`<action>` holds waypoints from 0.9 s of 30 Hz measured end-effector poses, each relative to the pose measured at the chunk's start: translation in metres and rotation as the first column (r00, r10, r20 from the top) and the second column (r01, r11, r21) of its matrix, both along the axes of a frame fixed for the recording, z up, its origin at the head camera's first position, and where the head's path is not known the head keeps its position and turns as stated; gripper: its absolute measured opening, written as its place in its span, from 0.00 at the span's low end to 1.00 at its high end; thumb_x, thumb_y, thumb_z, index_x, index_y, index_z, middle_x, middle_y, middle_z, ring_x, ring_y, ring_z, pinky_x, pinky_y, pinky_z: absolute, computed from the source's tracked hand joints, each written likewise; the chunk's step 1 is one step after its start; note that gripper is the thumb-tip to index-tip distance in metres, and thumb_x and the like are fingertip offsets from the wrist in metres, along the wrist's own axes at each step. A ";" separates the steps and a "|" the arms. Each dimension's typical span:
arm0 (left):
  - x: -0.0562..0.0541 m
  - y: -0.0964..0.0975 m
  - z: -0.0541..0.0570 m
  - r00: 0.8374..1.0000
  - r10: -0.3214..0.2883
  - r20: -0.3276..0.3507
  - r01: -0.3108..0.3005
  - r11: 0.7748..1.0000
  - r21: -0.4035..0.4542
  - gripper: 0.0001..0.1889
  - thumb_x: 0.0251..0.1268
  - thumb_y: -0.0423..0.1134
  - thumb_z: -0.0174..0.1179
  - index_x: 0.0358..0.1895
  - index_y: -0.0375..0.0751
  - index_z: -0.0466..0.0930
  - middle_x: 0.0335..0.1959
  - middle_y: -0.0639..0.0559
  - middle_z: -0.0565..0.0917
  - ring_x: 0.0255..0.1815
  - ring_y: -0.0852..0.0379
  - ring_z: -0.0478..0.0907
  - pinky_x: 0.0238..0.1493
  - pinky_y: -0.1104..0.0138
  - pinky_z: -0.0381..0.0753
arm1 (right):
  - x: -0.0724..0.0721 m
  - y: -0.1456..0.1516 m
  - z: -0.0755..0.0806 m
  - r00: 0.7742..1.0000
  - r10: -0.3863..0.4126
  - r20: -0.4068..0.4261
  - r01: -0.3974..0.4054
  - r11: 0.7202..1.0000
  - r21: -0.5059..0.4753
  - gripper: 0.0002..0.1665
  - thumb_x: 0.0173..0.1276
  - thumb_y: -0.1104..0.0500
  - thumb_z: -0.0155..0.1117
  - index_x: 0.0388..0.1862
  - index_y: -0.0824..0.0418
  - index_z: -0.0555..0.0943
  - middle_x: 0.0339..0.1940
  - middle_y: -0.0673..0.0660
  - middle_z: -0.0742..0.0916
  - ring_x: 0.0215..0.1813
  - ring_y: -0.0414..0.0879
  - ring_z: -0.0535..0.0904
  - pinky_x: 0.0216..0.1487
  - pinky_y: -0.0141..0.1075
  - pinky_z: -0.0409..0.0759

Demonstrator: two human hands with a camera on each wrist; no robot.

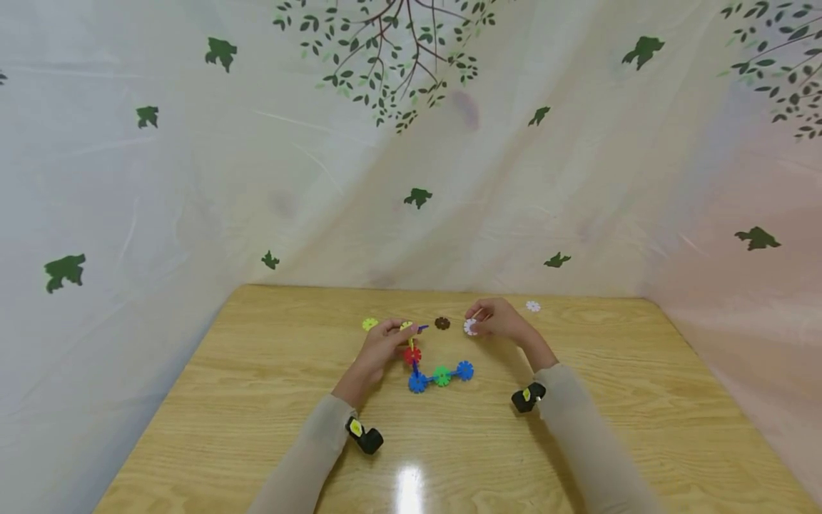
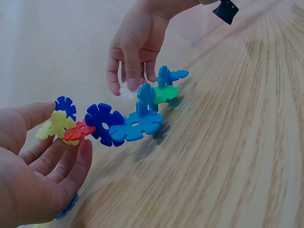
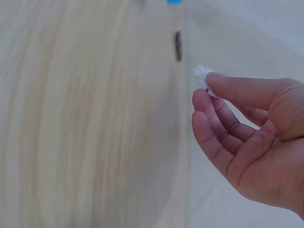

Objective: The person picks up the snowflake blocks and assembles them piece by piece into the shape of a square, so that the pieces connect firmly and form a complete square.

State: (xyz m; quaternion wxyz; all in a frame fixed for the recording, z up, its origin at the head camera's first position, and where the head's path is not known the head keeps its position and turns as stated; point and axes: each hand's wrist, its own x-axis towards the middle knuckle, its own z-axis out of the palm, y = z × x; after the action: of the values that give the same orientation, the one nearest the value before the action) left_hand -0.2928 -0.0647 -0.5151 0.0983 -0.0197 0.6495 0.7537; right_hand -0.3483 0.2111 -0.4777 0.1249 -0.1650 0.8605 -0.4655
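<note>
My left hand [image 1: 379, 350] holds one end of a chain of notched plastic snowflake discs, pinching it around a yellow disc [image 2: 61, 124]. From there the chain runs through a red disc [image 1: 412, 355] and a dark blue disc [image 2: 104, 124], then bends at a lighter blue disc [image 1: 417, 383]. A green disc [image 1: 442, 376] and another blue disc [image 1: 465, 370] form its far arm. Beside the fingers, a dark blue disc [image 2: 65, 107] sticks out. To the right, my right hand [image 1: 504, 320] pinches a white disc [image 3: 203, 77] between thumb and fingers, apart from the chain.
On the wooden table [image 1: 257, 400], a brown disc [image 1: 442, 323] lies between the hands. A loose yellow disc [image 1: 369, 323] is beyond the left hand, a second white disc [image 1: 533, 306] near the back edge. A leaf-patterned cloth [image 1: 347, 235] hangs behind.
</note>
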 end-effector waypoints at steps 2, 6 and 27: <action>0.001 0.000 0.000 1.000 0.004 0.002 -0.004 1.000 -0.002 0.19 0.70 0.43 0.67 0.56 0.34 0.78 0.43 0.52 0.88 0.42 0.58 0.85 0.39 0.69 0.85 | 0.002 -0.006 0.000 1.000 0.000 0.009 0.000 0.999 -0.045 0.14 0.67 0.71 0.67 0.50 0.75 0.81 0.34 0.60 0.84 0.32 0.43 0.83 0.37 0.41 0.87; 0.001 0.000 0.001 1.000 0.012 0.001 -0.012 1.000 -0.003 0.18 0.69 0.42 0.67 0.55 0.34 0.79 0.42 0.53 0.88 0.40 0.59 0.84 0.39 0.69 0.84 | 0.006 -0.020 0.003 1.000 0.015 0.016 -0.013 0.991 -0.132 0.19 0.68 0.69 0.67 0.55 0.77 0.80 0.38 0.63 0.85 0.36 0.43 0.85 0.47 0.50 0.88; -0.001 0.001 -0.001 0.999 0.037 0.001 -0.037 0.999 0.024 0.16 0.69 0.39 0.67 0.54 0.35 0.79 0.41 0.55 0.89 0.43 0.54 0.87 0.39 0.70 0.85 | 0.016 -0.056 0.001 0.999 0.022 0.047 -0.007 0.955 -0.296 0.18 0.69 0.69 0.67 0.55 0.77 0.81 0.43 0.67 0.89 0.37 0.41 0.86 0.49 0.53 0.87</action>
State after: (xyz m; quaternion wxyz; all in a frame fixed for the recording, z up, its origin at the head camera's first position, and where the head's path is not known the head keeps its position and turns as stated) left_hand -0.2940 -0.0636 -0.5165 0.0849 -0.0307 0.6399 0.7631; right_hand -0.3325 0.1549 -0.4764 0.1235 -0.1766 0.7767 -0.5919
